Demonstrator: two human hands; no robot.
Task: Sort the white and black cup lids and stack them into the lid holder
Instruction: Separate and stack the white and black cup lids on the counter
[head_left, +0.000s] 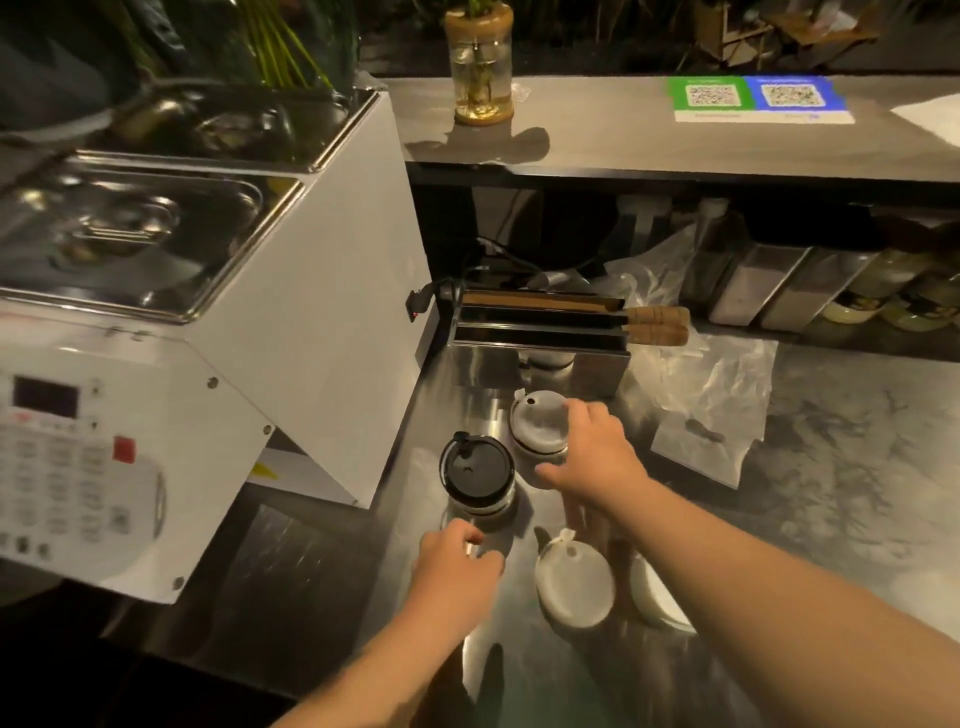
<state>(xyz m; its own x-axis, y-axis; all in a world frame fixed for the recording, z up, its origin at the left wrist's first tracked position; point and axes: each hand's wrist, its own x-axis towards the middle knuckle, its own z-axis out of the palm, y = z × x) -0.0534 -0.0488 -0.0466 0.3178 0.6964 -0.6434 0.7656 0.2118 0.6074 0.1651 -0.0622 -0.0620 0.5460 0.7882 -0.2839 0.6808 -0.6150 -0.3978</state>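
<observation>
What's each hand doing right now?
Left hand: fingers curled near the black lid stack, grip unclear.
Right hand: open, touching the white lid stack.

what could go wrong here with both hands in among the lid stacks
The right hand reaches across the white lid stack; its forearm passes just over the loose white lids and may sweep them along the steel counter. The left hand sits close below the black lid stack, so a nudge might topple it.
</observation>
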